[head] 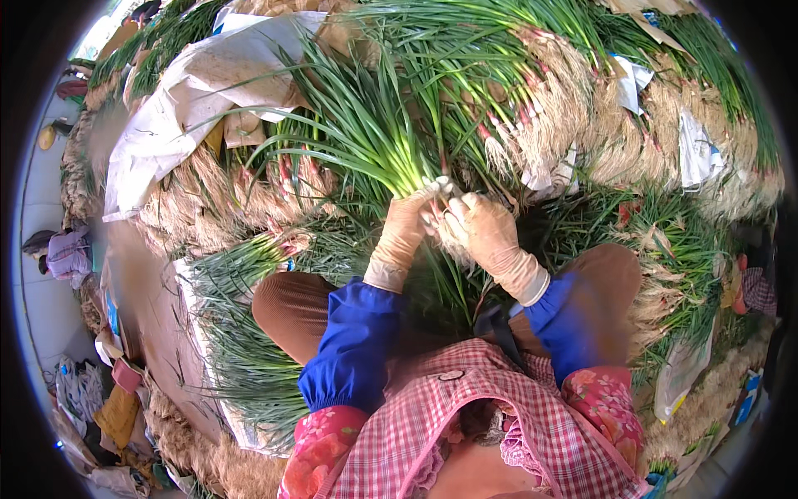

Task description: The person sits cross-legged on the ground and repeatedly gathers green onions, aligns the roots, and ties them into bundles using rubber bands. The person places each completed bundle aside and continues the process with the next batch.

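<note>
Both of my hands wear pale rubber gloves and meet in front of my lap. My left hand grips a bunch of green onions low on the pale stems, with the long green leaves fanning up and to the left. Close against it on the right, my right hand has its fingers bent at the reddish stem ends and stringy roots. Whether its fingers are closed on the roots is hard to see. More loose onion leaves lie below the hands, between my knees.
Rooted green onions are heaped ahead and right. A white plastic sheet covers part of the left heap. Another leafy pile lies beside my left knee, a further one beyond my right. A person is at far left.
</note>
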The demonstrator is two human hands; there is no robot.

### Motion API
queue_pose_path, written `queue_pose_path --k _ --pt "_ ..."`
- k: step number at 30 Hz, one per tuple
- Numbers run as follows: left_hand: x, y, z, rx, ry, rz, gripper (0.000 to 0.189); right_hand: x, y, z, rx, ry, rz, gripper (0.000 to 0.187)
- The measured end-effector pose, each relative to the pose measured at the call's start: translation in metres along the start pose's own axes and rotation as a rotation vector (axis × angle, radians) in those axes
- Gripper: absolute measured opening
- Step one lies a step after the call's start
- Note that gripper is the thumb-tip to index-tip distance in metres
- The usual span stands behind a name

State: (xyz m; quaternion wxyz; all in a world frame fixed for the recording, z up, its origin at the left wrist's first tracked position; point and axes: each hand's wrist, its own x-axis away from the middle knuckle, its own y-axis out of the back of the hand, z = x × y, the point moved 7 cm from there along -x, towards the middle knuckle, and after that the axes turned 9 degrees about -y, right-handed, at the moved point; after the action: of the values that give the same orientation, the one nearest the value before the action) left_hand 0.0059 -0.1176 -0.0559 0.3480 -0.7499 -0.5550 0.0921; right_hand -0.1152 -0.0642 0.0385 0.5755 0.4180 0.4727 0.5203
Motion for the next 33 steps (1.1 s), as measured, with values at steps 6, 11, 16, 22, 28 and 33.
queue_pose_path --k 6,11,16,22,28,33 --pt "0.026 0.030 -0.018 0.125 -0.073 -0.102 0.024 0.039 -0.073 -0.089 0.329 -0.241 0.532 0.019" --pt "0.043 0.034 -0.020 0.018 -0.104 -0.131 0.020 -0.007 -0.033 -0.034 -0.702 -0.311 0.392 0.053" --pt "0.053 0.024 -0.019 0.013 0.001 -0.050 0.026 -0.008 0.019 0.001 -1.079 -0.370 0.110 0.021" --pt "-0.020 0.021 -0.014 -0.282 0.028 -0.220 0.015 0.166 0.179 -0.239 -0.606 -0.721 -0.725 0.025" --pt "-0.107 -0.023 0.002 -0.141 -0.357 -0.299 0.016 0.212 0.204 -0.279 -0.439 -1.017 -0.398 0.036" --pt "-0.056 0.006 0.010 -0.420 -0.120 -0.217 0.012 0.059 0.069 -0.148 -1.141 -0.507 -0.146 0.032"
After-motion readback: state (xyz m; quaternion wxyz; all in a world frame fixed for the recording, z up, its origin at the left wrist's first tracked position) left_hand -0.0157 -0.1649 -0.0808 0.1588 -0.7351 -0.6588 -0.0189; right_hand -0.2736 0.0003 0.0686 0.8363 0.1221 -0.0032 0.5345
